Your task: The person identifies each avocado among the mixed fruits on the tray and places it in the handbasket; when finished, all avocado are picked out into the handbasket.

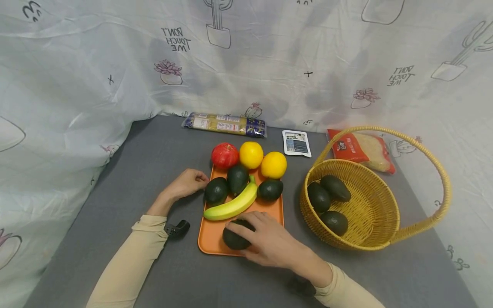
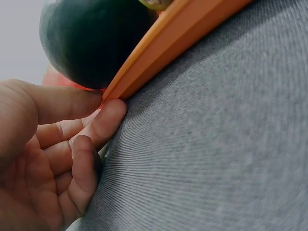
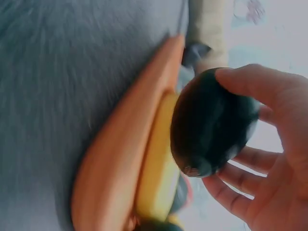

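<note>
My right hand [image 1: 269, 239] holds a dark green avocado [image 1: 236, 237] over the near part of the orange tray [image 1: 209, 244]; in the right wrist view, thumb and fingers curl round this avocado [image 3: 211, 125]. At the tray's left side is my left hand [image 1: 186, 184], and the left wrist view shows its thumb and finger pinching the tray rim [image 2: 144, 57]. Beyond the held avocado lies a yellow banana [image 1: 233, 207]. Three more avocados [image 1: 216, 191] sit behind and beside it. A red pomegranate-like fruit [image 1: 224, 155] and two round yellow fruits [image 1: 251, 155] are at the far end.
A yellow wicker basket [image 1: 390, 205] with a tall handle stands right of the tray, with three avocados [image 1: 334, 222] inside. Along the back lie a noodle packet [image 1: 225, 124], a small white pouch [image 1: 296, 143] and a red bag [image 1: 348, 147]. A printed curtain [image 1: 246, 55] hangs behind.
</note>
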Motion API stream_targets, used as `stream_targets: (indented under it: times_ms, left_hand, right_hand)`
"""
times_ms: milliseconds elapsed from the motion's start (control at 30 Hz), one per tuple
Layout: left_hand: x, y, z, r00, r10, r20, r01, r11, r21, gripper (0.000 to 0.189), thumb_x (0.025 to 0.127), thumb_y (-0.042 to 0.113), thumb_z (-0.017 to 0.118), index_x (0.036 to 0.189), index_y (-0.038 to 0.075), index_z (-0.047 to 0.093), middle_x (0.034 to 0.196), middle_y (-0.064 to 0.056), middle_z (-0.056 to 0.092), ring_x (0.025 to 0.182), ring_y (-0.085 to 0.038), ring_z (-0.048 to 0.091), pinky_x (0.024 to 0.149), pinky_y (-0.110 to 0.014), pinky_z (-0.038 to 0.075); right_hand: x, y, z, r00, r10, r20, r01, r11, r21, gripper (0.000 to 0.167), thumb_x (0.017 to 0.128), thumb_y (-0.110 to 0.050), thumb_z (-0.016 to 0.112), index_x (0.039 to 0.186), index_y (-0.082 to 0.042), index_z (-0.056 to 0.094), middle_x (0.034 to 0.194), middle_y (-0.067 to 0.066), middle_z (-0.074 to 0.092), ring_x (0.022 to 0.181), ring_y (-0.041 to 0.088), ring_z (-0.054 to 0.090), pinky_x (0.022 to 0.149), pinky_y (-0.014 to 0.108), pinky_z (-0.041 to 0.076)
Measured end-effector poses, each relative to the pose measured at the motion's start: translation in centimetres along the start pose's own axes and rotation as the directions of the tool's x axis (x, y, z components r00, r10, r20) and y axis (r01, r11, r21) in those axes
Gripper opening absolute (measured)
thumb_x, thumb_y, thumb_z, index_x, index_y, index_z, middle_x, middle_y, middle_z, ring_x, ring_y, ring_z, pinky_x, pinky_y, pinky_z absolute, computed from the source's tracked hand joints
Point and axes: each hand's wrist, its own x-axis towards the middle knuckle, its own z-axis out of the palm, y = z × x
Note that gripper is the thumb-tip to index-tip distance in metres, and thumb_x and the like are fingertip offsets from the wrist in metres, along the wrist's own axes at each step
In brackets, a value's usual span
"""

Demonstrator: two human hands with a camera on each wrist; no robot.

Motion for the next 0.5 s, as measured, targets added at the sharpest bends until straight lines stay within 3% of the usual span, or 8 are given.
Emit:
stream_targets:
  times_ms: [133,233,400,500]
  left_hand:
    - [0.0,0.0,0.0,1.000,-0.001,-0.001,0.001,1.000,-0.004,0.019,0.091,0.009,0.060,0.100,-0.005,0.070,0.086,-0.014,0.071,0.075,-0.015,0.059,0.069,-0.027,0.045]
    - [0.1,0.0,-0.1,1.000,-0.005,0.002,0.005,1.000,-0.008,0.019,0.091,0.009,0.060,0.099,-0.005,0.070,0.086,-0.013,0.070,0.075,-0.016,0.058,0.069,-0.027,0.045]
    - [0.2,-0.1,0.0,1.000,-0.010,0.005,0.010,1.000,-0.014,0.020,0.091,0.009,0.060,0.100,-0.005,0.070,0.085,-0.013,0.070,0.074,-0.015,0.057,0.068,-0.027,0.044]
    - [0.1,-0.1,0.0,1.000,-0.012,0.007,0.012,1.000,-0.020,0.020,0.091,0.009,0.060,0.100,-0.005,0.069,0.086,-0.013,0.070,0.075,-0.015,0.058,0.068,-0.027,0.044]
  right_hand:
    - [-1.7,1.4,-2.1,0.983,0.133,-0.127,-0.126,0.990,0.062,0.075,0.076,-0.035,0.078,0.143,-0.023,0.048,0.129,0.006,0.055,0.108,0.018,0.057,0.085,0.036,0.052]
    - [-3.4,2.6,-4.1,0.940,0.266,-0.215,-0.248,0.963,0.109,0.072,0.075,-0.031,0.077,0.141,-0.021,0.050,0.128,0.007,0.054,0.105,0.018,0.058,0.083,0.037,0.053]
    - [-6.2,4.8,-6.9,0.816,0.477,-0.326,-0.446,0.879,0.169,0.073,0.069,-0.017,0.082,0.136,-0.013,0.053,0.129,0.011,0.054,0.106,0.023,0.057,0.088,0.024,0.046]
    - [-7.4,5.9,-7.9,0.730,0.601,-0.326,-0.569,0.798,0.197,0.076,0.069,-0.010,0.084,0.136,-0.008,0.049,0.127,0.012,0.055,0.101,0.024,0.058,0.084,0.015,0.042]
